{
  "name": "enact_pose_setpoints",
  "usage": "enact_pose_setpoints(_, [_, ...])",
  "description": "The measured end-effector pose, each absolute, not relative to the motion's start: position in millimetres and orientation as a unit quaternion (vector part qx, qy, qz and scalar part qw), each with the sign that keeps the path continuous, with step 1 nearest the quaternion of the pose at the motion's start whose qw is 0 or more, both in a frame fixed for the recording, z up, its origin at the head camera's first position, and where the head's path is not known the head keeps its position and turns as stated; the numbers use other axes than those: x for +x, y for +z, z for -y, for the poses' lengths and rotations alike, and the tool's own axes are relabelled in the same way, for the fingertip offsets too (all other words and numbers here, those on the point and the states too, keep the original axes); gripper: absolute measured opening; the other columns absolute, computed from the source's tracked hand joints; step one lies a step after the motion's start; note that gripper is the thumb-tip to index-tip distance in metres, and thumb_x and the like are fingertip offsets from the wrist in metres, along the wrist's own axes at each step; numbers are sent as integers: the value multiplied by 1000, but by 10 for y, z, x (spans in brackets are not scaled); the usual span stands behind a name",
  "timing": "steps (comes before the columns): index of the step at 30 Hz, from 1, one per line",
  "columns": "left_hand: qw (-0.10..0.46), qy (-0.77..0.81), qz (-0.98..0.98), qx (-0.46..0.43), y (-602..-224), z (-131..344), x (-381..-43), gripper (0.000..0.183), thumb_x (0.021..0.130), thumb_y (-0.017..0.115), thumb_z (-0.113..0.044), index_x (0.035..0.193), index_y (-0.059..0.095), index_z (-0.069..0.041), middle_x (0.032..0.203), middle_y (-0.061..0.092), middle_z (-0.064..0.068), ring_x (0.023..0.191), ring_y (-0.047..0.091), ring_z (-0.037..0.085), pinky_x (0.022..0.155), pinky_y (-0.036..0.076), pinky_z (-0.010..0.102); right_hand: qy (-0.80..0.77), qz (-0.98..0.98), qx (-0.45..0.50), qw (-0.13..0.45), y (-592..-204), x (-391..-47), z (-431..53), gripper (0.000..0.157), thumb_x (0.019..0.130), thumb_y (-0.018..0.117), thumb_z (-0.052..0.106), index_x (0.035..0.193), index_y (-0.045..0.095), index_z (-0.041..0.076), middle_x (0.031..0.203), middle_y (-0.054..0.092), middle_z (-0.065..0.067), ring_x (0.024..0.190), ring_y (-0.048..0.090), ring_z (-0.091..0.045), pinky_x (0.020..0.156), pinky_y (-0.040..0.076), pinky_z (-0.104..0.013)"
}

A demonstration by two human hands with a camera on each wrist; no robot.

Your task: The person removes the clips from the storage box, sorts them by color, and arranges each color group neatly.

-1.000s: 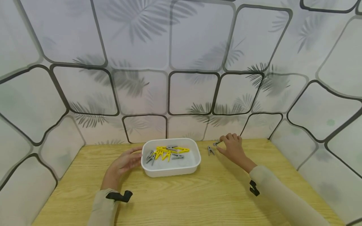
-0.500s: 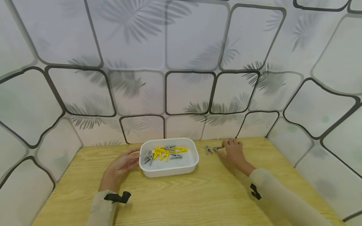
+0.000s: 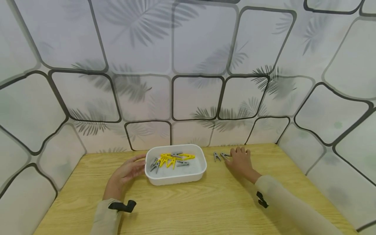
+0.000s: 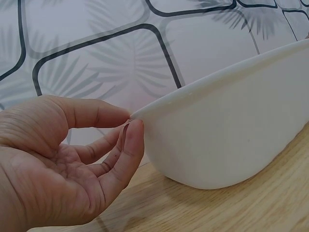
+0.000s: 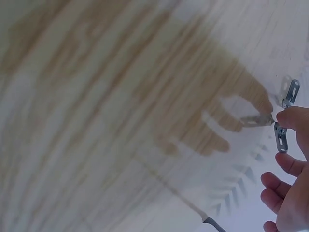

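At the left wall of a white plastic tub, my left hand touches the rim. The left wrist view shows the fingertips against the end of the tub. Inside the tub lie yellow clothespins and grey clothespins. Right of the tub, my right hand is low over the table, with its thumb and index finger about a grey clothespin. The right wrist view has that clothespin between thumb and index finger. Another grey clothespin stands just to its left.
The wood-grain table runs back to a pale wall covering with dark outlines and leaf prints. Similar covering closes in both sides. Black straps sit around both sleeves.
My right hand has lowered with the grey clothespin, which now lies flatter beside the other one. The left hand and the tub stay in place; the head view has shifted slightly.
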State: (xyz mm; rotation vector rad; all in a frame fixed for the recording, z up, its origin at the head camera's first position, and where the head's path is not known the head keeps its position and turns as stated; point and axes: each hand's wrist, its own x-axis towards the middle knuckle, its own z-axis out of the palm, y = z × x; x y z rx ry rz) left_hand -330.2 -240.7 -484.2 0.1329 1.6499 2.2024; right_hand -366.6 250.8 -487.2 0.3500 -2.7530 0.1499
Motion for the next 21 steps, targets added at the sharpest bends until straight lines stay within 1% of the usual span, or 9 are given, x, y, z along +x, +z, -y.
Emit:
enact_pose_setpoints(3, [192,784,-589,45,-4847,2405,-3301,62,106,53,-5,159,21,3,115,67,-8,91,67,5,79,58,19,54,977,117,170,-4890,-3675,-2496,38,90,76,37,92,54,5,95,54,-18,100,47,-41,91,34,-62])
enact_pose_setpoints(6, [189,782,-592,44,-4859,2409,-3304,60,105,53,-5,157,25,2,115,67,-8,91,68,5,80,58,19,56,977,113,172,-4904,-3677,-2472,39,91,75,37,93,55,3,96,56,-20,102,48,-44,93,34,-64])
enact_pose_setpoints(11, [189,777,-599,46,-4872,2414,-3309,58,105,54,-5,157,28,1,115,68,-9,92,68,5,81,58,19,50,980,101,164,-4907,-3668,-2425,44,92,74,40,99,58,-1,104,58,-25,109,50,-48,98,34,-66])
enact_pose_setpoints(15, [192,778,-597,51,-4863,2413,-3302,59,105,54,-5,157,27,2,116,68,-8,92,68,5,81,58,19,46,982,95,157,-4904,-3672,-2393,47,92,73,43,98,58,-1,108,59,-28,112,50,-49,101,33,-68])
enact_pose_setpoints(17, [192,780,-594,50,-4859,2410,-3299,60,105,55,-5,157,26,2,115,68,-7,92,68,5,81,58,19,48,982,94,155,-4900,-3676,-2376,46,92,74,44,95,58,0,106,59,-27,112,50,-49,101,32,-68])
enact_pose_setpoints(21, [193,780,-592,53,-4855,2410,-3303,63,104,56,-6,158,23,4,115,68,-6,93,68,5,80,58,19,53,983,94,152,-4897,-3684,-2349,45,92,74,45,86,53,5,97,57,-21,105,50,-46,98,33,-67])
